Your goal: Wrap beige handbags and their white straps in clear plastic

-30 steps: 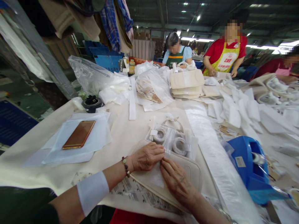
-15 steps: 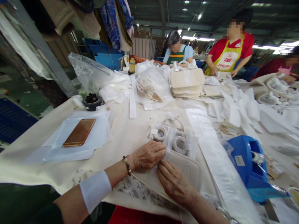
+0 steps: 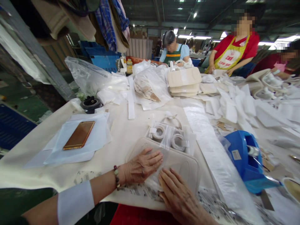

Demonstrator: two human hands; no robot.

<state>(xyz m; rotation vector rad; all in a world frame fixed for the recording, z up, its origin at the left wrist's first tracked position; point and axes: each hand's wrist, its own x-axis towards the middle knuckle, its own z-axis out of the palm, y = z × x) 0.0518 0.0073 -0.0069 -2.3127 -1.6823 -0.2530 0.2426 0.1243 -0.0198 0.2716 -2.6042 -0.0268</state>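
Note:
A flat beige bag in a clear plastic sleeve lies on the table before me. My left hand rests flat on its left part, fingers stretched toward the middle. Beside it my right hand lies on the near right part, fingers extended and pressing the plastic. Neither hand grips anything that I can see. At the bag's far edge sit two coiled beige straps, wrapped in clear plastic. Clear tape runs between the coils down onto the bag. Part of the bag is hidden under my hands.
A gold phone lies on white sheets at left, near a black tape roll. On the right are a long stack of plastic sleeves and a blue tape dispenser. Stacked beige bags stand farther back; several people work beyond.
Both hands have moved nearer to me over the bag. Their fingers, bunched together at the tape before, now lie flat and stretched out.

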